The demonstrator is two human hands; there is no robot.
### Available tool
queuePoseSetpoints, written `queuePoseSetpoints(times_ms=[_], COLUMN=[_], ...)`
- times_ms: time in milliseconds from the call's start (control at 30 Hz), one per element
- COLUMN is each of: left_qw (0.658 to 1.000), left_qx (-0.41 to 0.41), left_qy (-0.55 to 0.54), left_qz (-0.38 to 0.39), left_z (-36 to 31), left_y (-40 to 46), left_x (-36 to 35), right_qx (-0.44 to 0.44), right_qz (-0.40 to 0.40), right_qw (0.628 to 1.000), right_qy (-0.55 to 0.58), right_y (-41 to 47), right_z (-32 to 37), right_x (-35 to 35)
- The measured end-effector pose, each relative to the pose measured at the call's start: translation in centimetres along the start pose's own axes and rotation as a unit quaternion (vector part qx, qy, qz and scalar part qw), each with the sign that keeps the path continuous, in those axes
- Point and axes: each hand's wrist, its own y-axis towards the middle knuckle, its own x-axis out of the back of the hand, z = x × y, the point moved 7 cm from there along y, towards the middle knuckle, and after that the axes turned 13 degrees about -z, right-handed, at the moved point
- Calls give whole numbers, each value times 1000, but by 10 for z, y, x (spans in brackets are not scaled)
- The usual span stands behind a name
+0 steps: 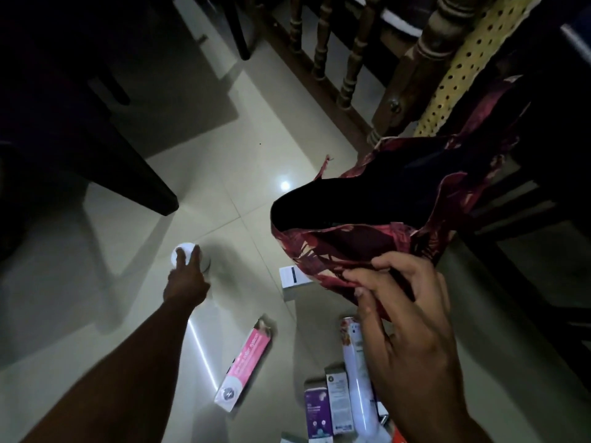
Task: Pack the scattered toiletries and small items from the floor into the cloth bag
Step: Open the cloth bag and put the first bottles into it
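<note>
My left hand reaches down to a small round white jar on the floor, fingers spread over its lid and touching it; a full grip cannot be made out. My right hand pinches the near rim of the red patterned cloth bag, holding it up with its dark mouth open toward the left. On the floor below lie a pink and white tube box, a white box, a tall white spray can, a purple box and a grey-green box.
A dark table leg stands at the left. Wooden turned furniture rails and a post with yellow dotted cloth stand at the back right. The floor is glossy pale tile. Dark furniture fills the right edge.
</note>
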Motion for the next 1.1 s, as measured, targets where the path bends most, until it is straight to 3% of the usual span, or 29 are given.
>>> queuePoseSetpoints(times_ms=[100,267,533,733,900,1000,1100], left_qw=[998,995,996,964,905,871,868], left_qx=[2,10,-14,15,9,-59,-157], left_qy=[-21,-19,-80,-253,-375,-412,-402], left_qz=[-67,-94,-41,-86,-204,-260,-244], left_z=[-5,-10,-36,-73,-111,-149,-200], left_y=[-5,-19,-80,-159,-216,-242,-252], left_x=[-3,-6,-2,81,190,257,291], right_qx=[7,22,43,33,13,0,-25], right_qz=[6,12,12,31,65,60,61], right_qw=[1000,1000,999,996,992,992,992], right_qy=[-2,8,-22,-71,-105,-109,-104], right_y=[1,0,-2,14,24,28,32], right_z=[-4,1,4,14,17,19,17], right_x=[0,2,7,24,30,37,45])
